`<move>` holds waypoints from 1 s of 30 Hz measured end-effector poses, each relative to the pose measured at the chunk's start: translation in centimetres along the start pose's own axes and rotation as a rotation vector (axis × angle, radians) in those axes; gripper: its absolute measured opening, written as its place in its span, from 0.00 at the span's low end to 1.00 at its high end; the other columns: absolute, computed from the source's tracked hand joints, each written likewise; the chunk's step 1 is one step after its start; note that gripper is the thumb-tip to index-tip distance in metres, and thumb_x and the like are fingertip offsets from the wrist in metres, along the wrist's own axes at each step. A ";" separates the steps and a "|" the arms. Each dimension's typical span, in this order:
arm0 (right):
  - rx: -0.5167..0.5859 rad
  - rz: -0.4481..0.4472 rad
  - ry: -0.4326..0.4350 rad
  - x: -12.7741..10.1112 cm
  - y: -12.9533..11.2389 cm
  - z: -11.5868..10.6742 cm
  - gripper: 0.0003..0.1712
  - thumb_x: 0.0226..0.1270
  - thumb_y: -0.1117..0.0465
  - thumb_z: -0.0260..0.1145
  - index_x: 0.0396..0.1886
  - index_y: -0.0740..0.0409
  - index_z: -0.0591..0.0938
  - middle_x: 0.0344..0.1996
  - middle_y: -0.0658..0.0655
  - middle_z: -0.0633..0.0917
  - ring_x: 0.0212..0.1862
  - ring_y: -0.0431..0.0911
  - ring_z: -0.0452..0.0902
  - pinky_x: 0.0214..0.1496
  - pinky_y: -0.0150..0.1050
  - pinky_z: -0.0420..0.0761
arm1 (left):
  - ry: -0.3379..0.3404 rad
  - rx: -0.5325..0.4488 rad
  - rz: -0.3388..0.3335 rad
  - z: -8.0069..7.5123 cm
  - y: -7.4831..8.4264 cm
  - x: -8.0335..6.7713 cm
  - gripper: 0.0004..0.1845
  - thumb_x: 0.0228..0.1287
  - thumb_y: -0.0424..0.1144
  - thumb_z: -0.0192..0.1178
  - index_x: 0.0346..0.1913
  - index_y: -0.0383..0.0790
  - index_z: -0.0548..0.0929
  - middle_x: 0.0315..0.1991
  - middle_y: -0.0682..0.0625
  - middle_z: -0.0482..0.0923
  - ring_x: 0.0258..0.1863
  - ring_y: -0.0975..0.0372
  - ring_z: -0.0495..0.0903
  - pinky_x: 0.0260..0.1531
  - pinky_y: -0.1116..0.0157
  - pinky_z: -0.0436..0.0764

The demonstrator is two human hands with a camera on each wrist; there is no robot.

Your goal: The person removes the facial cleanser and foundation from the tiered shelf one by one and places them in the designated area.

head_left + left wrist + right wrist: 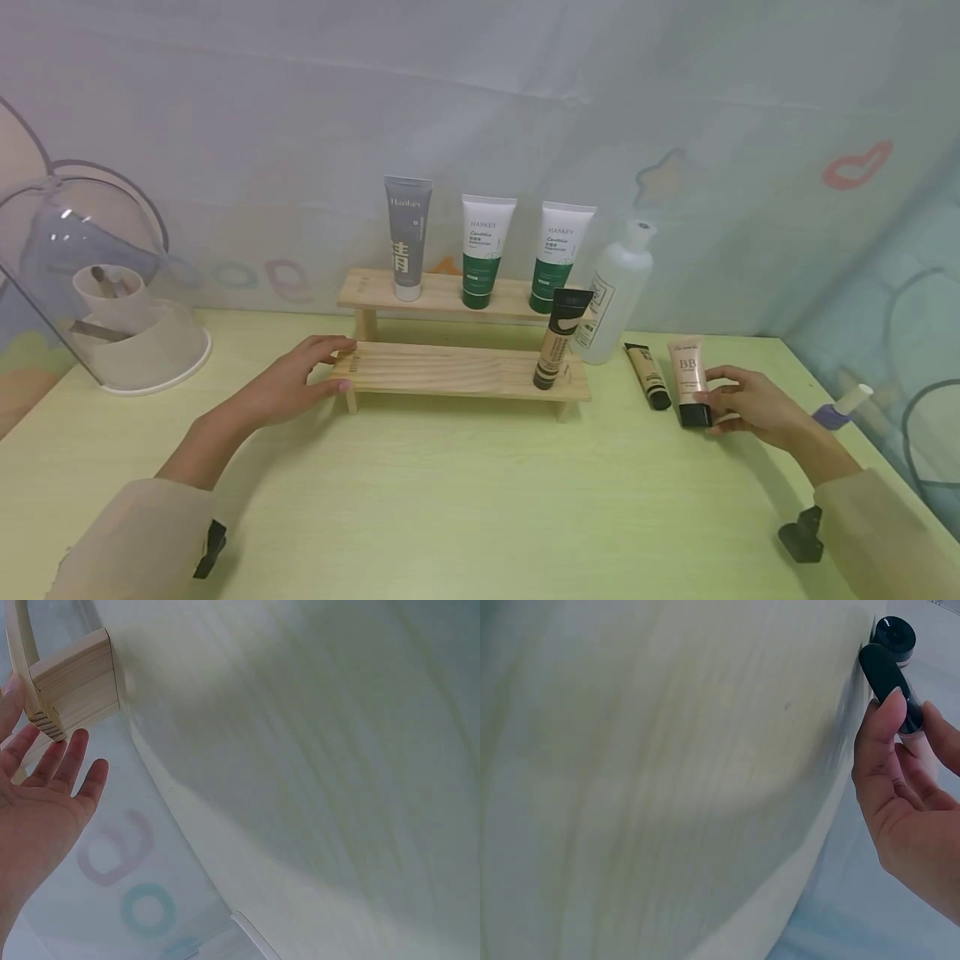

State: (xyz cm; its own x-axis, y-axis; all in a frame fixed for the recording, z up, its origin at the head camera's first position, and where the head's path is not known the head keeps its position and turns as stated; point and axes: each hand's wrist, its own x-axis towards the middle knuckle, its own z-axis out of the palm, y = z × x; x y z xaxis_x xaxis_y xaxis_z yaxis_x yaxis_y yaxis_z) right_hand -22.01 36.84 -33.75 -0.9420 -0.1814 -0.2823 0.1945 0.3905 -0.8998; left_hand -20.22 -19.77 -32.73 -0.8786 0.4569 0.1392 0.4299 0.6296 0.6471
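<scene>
— Sleeves first, both at the bottom edge of the head view. What's the L hand (296,385) doing?

— Fingers straight, relaxed, resting on the left end of the wooden step shelf (450,371), lower tier. Not gripping anything. Wrist view shows the palm spread beside the shelf's end grain.

— R hand (742,406)?

— Pinching the BB cream tube (688,379) at its black cap, thumb and fingers curled round the cap end. Tube stands cap-down on the table (450,500), right of the shelf, w/ the pink body pointing up and away.

— Anything touching it?

— Just beside it on the left, a small tan tube (648,375) w/ a black cap lies flat on the table. Can't tell if they touch.

— And the shelf itself?

— Lower tier: one beige tube w/ dark top (558,337), standing near the right end. Upper tier: grey tube (407,237) on the left, then two white-and-green tubes (486,250) side by side. White bottle (618,292) leans by the shelf's right end, behind the tan tube.

— Further out?

— Far left, a clear domed organiser (112,308) w/ a cream cup inside. Far right edge, a small purple bottle w/ white cap (843,408), behind the R wrist. Printed cloth backdrop (675,100) behind it all.
</scene>
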 end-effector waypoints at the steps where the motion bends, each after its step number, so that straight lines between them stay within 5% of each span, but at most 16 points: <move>1: 0.001 0.006 -0.005 0.0 0.0 0.0 0.28 0.67 0.64 0.57 0.59 0.73 0.57 0.35 0.56 0.73 0.31 0.45 0.71 0.34 0.43 0.80 | 0.000 0.000 -0.001 0.0 0.0 0.0 0.29 0.64 0.39 0.56 0.64 0.29 0.62 0.62 0.32 0.56 0.56 0.41 0.63 0.51 0.39 0.62; 30: -0.002 -0.015 -0.058 0.4 0.9 -0.4 0.40 0.63 0.71 0.59 0.67 0.76 0.47 0.37 0.62 0.72 0.36 0.49 0.79 0.44 0.44 0.78 | -0.004 -0.003 -0.012 0.0 -0.1 0.0 0.29 0.64 0.38 0.57 0.64 0.29 0.62 0.61 0.32 0.57 0.56 0.41 0.64 0.50 0.39 0.62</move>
State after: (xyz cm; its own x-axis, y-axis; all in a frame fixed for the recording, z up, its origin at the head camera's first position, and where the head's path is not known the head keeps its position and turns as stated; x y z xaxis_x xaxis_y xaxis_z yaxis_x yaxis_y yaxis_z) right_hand -22.33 37.48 -34.52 -0.9274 -0.2394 -0.2875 0.1798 0.3887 -0.9037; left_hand -20.30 -19.84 -32.76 -0.8828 0.4518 0.1288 0.4190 0.6332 0.6508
